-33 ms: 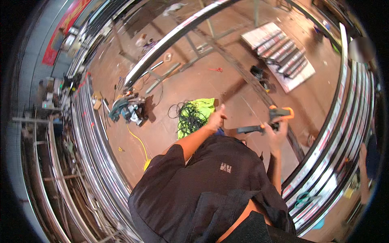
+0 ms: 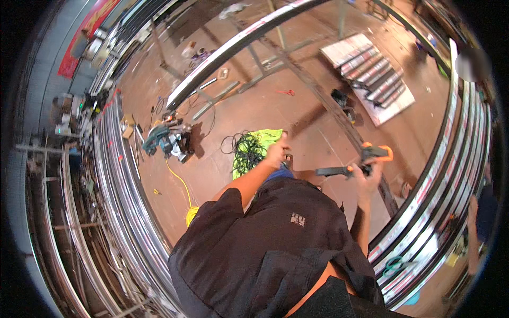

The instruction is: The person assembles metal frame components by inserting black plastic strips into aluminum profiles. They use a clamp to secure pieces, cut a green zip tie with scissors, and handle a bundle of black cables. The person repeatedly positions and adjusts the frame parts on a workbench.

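My left hand (image 2: 275, 153) is empty, its fingers partly stretched out and blurred, over the floor in front of my body. Beside it lies a tangle of thin black cable (image 2: 246, 153) on a bright yellow-green cloth (image 2: 273, 137). My right hand (image 2: 367, 179) grips a black-and-orange bar clamp (image 2: 333, 171), held in the air to the right of my body. The clamp's dark arm points left, and an orange loop shows above my fingers. Part of its grip is hidden by the hand.
A teal power saw (image 2: 167, 140) stands on the floor at left, with a yellow hose (image 2: 183, 184) nearby. Long metal profiles (image 2: 127, 191) line the left side; wrapped profiles (image 2: 424, 212) lie at right. A pale board (image 2: 395, 108) bears short pieces. Another person's arm (image 2: 473, 233) shows at far right.
The clamp has shifted slightly right in the picture with my right hand, its orange loop turned a little. My left hand has moved slightly left and its fingers have changed pose. The whole view has shifted slightly.
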`<state>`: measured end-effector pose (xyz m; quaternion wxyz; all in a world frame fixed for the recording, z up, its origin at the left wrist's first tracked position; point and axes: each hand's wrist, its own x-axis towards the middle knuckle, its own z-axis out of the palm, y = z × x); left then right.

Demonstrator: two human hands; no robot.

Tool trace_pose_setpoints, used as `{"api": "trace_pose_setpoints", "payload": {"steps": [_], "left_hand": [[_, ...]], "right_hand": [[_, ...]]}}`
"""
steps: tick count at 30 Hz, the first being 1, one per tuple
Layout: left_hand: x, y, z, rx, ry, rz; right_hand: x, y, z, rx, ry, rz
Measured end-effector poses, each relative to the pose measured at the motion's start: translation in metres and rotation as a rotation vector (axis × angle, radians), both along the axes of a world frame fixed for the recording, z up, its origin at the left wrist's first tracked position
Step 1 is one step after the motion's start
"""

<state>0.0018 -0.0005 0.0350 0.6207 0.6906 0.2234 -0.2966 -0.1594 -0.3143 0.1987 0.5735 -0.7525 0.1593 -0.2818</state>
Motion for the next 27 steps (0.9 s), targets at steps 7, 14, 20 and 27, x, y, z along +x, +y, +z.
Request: {"api": "trace_pose_setpoints", "payload": {"steps": [7, 14, 20, 27], "left_hand": [[0.164, 0.269, 0.041, -0.094, -0.248, 1.026], [0.270, 0.359, 0.073, -0.297, -0.223, 0.969], [0.330, 0.357, 0.057, -0.465, -0.257, 1.206], [0.253, 0.311, 0.063, -0.367, -0.294, 1.045]], "right_hand": [[-0.041, -0.071, -0.028, 0.040, 0.105, -0.350], [-0.057, -0.067, -0.073, 0.036, -0.381, -0.173], [-0.014, -0.052, -0.056, 0.032, -0.088, -0.593], [0.061, -0.038, -0.018, 0.642, -0.292, -0.407]]}}
